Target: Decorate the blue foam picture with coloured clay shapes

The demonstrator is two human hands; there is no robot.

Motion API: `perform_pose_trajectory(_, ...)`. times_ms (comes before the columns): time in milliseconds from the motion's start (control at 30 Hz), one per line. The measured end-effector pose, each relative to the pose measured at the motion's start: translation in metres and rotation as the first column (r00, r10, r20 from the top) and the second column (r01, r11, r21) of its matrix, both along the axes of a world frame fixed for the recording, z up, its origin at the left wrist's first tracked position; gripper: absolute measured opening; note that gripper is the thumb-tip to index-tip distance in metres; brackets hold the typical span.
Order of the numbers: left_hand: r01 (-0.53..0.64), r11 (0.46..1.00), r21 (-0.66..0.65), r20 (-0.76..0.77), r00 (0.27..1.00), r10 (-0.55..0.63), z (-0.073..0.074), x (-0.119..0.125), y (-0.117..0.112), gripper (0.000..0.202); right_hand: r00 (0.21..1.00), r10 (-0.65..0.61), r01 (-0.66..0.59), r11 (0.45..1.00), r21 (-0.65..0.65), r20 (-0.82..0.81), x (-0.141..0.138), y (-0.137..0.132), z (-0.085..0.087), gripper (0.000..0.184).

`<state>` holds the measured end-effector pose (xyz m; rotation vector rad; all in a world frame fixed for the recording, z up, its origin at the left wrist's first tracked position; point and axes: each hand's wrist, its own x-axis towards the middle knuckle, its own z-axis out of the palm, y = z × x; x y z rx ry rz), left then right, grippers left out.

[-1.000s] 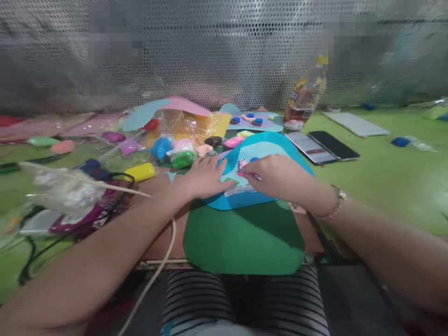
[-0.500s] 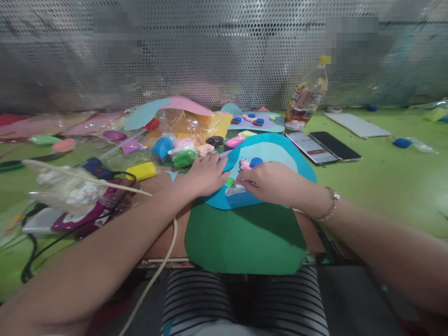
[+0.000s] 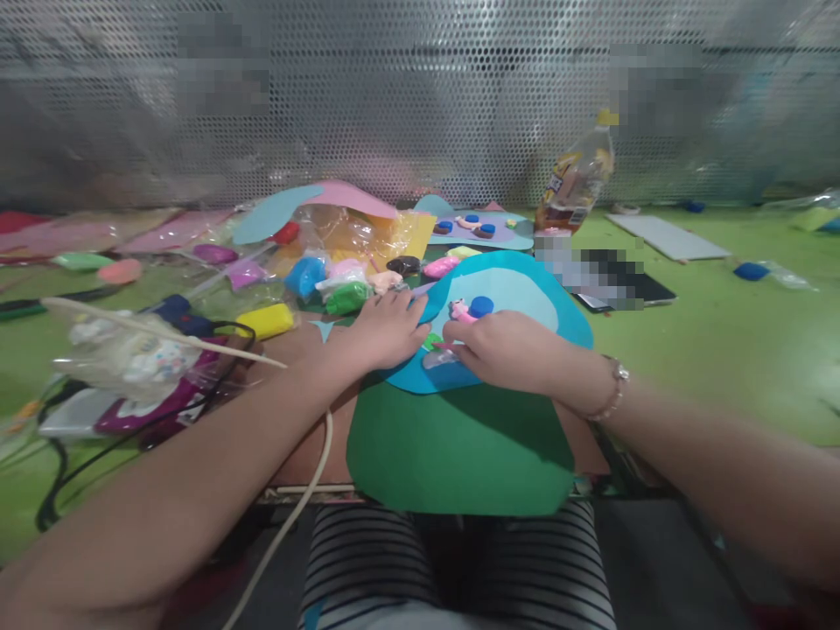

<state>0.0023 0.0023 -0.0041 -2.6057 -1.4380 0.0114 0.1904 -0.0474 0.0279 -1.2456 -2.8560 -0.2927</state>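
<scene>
A wavy-edged blue paper sheet (image 3: 570, 306) with a paler blue centre lies over a green paper sheet (image 3: 459, 446). On it sit a pink clay figure (image 3: 459, 309), a round dark-blue clay piece (image 3: 481, 306) and a flat green clay piece (image 3: 431, 341). My left hand (image 3: 392, 328) rests flat on the sheet's left edge, fingers stretched out. My right hand (image 3: 502, 350) is closed in a pinch around a thin pink pointed tool (image 3: 444, 346), its tip at the green piece; my fingers hide the rest of it. A whitish patch (image 3: 438, 359) shows just below the tip.
Bagged clay lumps, among them a yellow one (image 3: 266, 321) and a green one (image 3: 347, 297), crowd the left. A cable (image 3: 321, 455) hangs over the table's front edge. Behind stand a bottle (image 3: 577, 179) and a decorated paper piece (image 3: 525, 232); phones (image 3: 647, 289) lie right.
My right hand has shifted slightly down, and its wrist a little left. More of the pink figure and green piece shows. My left hand stays in place.
</scene>
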Motion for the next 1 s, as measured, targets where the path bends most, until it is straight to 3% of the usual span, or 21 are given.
perform_pose_trajectory(1000,0.001,1.0,-0.012,-0.001,1.0,-0.001,-0.0008,-0.0007,0.0001,0.052,0.999,-0.032,0.032,0.995,-0.09,0.006,0.0008,-0.0007,-0.0008,0.024)
